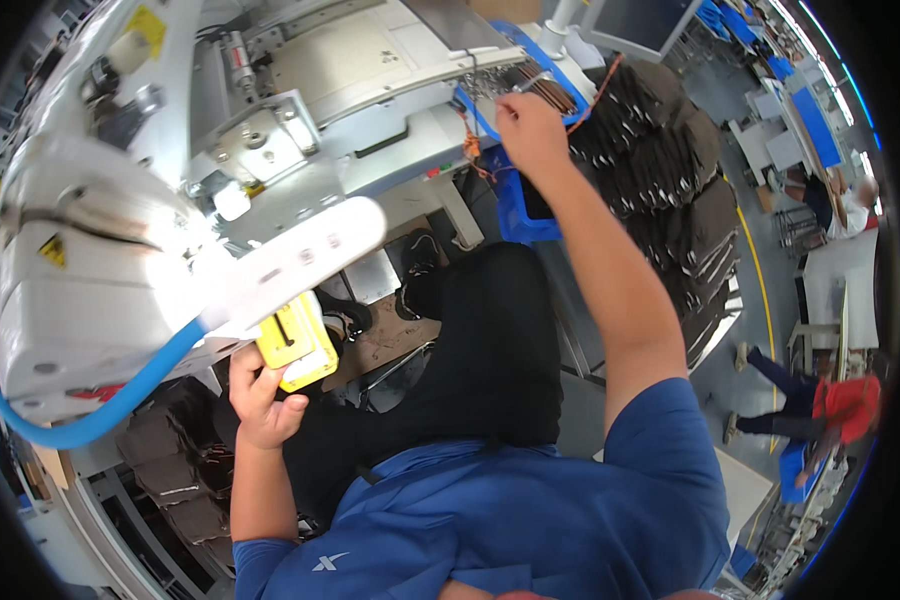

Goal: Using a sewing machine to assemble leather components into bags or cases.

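Note:
My left hand (263, 405) is closed on the lower edge of a yellow boxy piece (298, 345) with a dark slot in its face. It sits just below a lit white lamp head (330, 245) that hides part of its top. Over on the right, my right hand (532, 130) reaches forward with curled fingers, at the edge of a blue tray (577, 86). Small metal pieces (485, 82) and a bundle of brown strips (554, 92) lie in that tray. Whatever the right fingertips hold is too small to make out.
A large white machine (80, 290) fills the left side. The lamp's blue bendy neck (120, 400) curves in front of it. Dark fabric pieces are stacked (660, 170) beyond my right arm, others (175, 470) at lower left. A person in red (845, 405) stands far right.

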Demonstrator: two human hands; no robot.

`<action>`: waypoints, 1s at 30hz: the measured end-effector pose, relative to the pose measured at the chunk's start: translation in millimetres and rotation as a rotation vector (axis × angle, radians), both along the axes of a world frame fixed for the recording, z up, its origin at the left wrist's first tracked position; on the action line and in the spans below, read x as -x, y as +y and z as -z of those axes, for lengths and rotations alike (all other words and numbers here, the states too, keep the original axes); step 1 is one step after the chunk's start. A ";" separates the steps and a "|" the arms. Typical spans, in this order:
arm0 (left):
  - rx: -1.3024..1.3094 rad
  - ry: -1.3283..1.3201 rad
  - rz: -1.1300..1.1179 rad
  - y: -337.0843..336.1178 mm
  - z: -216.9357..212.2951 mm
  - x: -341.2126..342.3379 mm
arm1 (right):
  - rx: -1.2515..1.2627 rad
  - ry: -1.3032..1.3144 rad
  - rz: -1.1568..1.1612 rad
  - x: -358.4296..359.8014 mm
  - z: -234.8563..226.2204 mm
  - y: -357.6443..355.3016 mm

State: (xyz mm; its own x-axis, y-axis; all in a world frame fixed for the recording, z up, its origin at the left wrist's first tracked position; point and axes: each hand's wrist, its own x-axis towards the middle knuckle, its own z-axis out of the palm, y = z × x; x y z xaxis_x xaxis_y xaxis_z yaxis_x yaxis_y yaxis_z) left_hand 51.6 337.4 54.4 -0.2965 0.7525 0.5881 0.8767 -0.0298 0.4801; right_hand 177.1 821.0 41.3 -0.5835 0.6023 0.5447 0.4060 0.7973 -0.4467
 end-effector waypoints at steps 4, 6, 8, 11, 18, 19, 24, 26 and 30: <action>-0.129 0.075 -0.034 1.3 9.7 -5.6 | -0.106 -0.226 -0.020 35.8 9.1 44.8; -0.199 0.110 -0.066 -3.1 18.7 -9.7 | -0.077 -0.353 -0.017 51.5 7.1 53.3; -0.229 0.087 -0.097 -11.0 26.6 -14.8 | -0.047 -0.467 0.002 60.9 8.9 52.4; -0.045 0.065 -0.163 -30.5 31.5 -17.5 | -0.114 -0.531 0.080 61.4 -6.1 37.0; 0.510 0.076 -0.385 -72.5 52.6 -5.0 | 0.017 0.067 0.085 9.1 -41.0 -38.3; 0.529 0.081 -0.376 -81.1 61.2 1.1 | 0.191 0.160 0.047 1.5 -59.7 -79.2; 0.780 -0.108 -0.550 -129.7 120.1 51.9 | 0.272 0.311 -0.642 9.1 -109.1 -202.5; 0.791 -0.148 -0.579 -128.2 124.2 56.9 | 0.200 0.445 -0.950 46.5 -88.8 -214.0; 0.776 -0.079 -0.583 -100.5 114.2 41.1 | 0.674 0.459 -1.066 77.9 -89.6 -224.4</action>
